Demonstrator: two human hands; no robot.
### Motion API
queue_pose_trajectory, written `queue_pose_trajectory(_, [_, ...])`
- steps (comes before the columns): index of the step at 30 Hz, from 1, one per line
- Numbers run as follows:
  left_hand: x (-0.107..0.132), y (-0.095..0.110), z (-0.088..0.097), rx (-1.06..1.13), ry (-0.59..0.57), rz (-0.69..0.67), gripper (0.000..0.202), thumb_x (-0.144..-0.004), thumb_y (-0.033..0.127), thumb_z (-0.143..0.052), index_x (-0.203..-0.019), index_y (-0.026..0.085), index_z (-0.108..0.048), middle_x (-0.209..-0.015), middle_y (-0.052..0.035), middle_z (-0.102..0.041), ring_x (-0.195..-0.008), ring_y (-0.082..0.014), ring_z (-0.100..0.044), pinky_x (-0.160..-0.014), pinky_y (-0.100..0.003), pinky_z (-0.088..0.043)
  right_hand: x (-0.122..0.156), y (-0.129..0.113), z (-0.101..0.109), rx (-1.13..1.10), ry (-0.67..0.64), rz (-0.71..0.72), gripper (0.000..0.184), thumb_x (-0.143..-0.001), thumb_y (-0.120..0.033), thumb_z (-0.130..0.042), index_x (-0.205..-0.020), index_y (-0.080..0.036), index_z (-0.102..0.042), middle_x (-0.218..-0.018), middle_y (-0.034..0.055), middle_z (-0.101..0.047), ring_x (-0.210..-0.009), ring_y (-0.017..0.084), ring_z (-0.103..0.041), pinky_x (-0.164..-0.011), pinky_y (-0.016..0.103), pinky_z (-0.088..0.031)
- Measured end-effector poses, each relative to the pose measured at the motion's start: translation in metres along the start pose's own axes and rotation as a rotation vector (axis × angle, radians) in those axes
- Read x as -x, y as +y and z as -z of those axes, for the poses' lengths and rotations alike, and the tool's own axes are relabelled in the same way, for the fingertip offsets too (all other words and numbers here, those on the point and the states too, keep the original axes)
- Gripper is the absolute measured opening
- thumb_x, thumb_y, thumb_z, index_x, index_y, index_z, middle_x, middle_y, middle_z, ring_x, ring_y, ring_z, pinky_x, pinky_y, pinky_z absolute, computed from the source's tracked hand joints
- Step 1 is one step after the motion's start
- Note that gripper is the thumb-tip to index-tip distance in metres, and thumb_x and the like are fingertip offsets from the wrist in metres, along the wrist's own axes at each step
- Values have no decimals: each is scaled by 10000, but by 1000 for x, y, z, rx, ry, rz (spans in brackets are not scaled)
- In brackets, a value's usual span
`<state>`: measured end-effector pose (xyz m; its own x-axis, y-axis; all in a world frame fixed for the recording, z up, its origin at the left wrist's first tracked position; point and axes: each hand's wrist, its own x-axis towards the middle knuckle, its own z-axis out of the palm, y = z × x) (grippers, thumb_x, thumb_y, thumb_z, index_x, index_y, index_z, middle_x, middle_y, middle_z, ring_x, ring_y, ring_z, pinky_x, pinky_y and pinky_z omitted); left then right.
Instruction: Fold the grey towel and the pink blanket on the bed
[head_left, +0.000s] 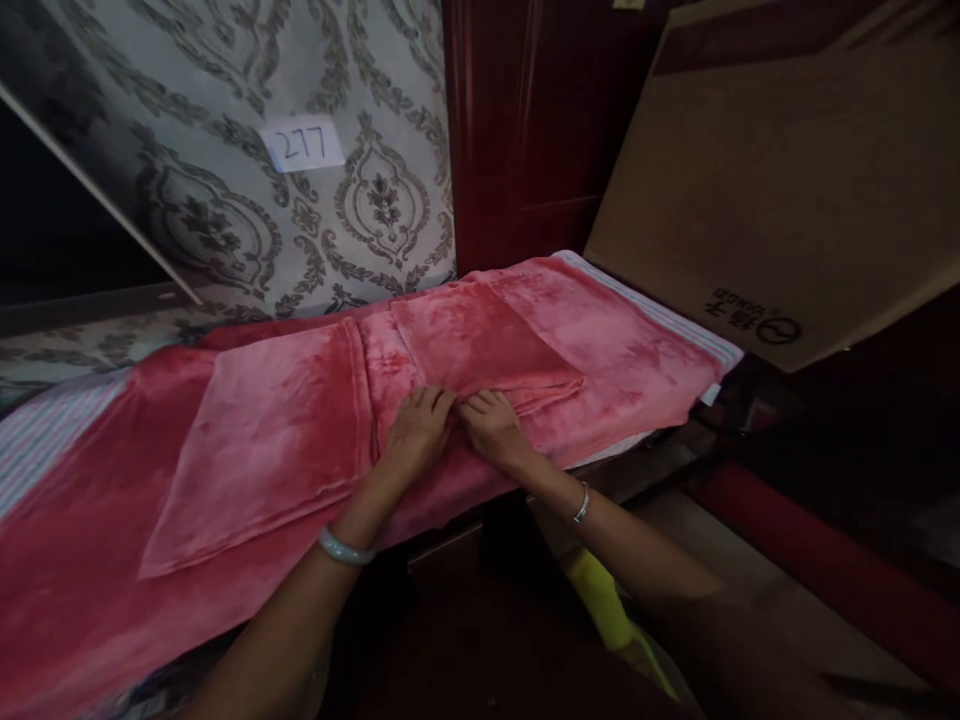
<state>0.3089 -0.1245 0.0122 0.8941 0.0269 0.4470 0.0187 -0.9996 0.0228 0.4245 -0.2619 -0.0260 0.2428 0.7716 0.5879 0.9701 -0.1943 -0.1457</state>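
A pink fleece blanket (630,350) covers a long table. On it lie two folded pink cloths: a larger one (262,440) at the left and a smaller one (480,340) in the middle. My left hand (416,430) and my right hand (491,425) rest side by side on the near edge of the smaller folded cloth, fingers curled down onto the fabric. Each wrist wears a bangle.
A patterned wall panel with a paper label reading 277 (304,143) stands behind the table. A large cardboard sheet (772,190) leans at the right, over the table's end. A dark red wooden door (525,130) is behind. A striped cloth (45,430) shows at the left edge.
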Motion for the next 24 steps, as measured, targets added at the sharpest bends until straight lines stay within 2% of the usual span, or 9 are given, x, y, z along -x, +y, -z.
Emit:
queue_pose_trajectory(4, [-6,-3,-3,-29,26,-39,320,-934,112,-497,-1201,162,-667,-1100,-160,-688,-1017,-296,-635,-909,-446,-532,14,12,12,-27,55,-40,328,-1012,-142,-470,-1201,-205,-730,-1145,118,-713,-1050,252,-571,-933,414,-421])
queue_pose_trajectory(8, [-7,-6,1,-72,33,-60,325,-915,99,-500,-1182,156,-676,-1117,-156,-691,-1020,-289,-633,-911,-428,-529,37,40,27,34,145,-143,276,-1017,-181,-486,-1121,-202,-741,-1136,123,-709,-1073,272,-564,-937,429,-407])
queue_pose_trajectory(13, [-9,-10,3,-40,-5,-30,346,-890,101,-498,-1179,164,-677,-1111,-153,-682,-1026,-298,-626,-886,-440,-530,52,75,36,122,115,-216,253,-1001,-203,-525,-1143,-196,-734,-1159,133,-693,-1113,300,-531,-924,445,-393])
queue_pose_trajectory(19, [-9,-14,-1,-48,-28,-44,361,-864,104,-519,-1176,187,-679,-1080,-125,-679,-1012,-271,-618,-868,-410,-520,54,89,38,199,193,-221,196,-959,-250,-593,-1066,-224,-755,-1148,132,-656,-1071,296,-520,-874,435,-422])
queue_pose_trajectory(22, [-7,-15,-2,-46,-33,-53,350,-863,102,-516,-1159,188,-681,-1062,-121,-680,-994,-265,-618,-853,-405,-519,52,92,38,224,228,-188,165,-962,-263,-598,-991,-227,-756,-1286,143,-617,-1190,324,-488,-962,487,-409])
queue_pose_trajectory(24, [-7,-15,0,-49,-40,-59,338,-870,103,-512,-1151,183,-682,-1064,-123,-680,-990,-265,-618,-850,-407,-518,50,96,38,210,177,-138,183,-976,-234,-566,-954,-217,-747,-1235,138,-646,-1170,310,-508,-1008,498,-385])
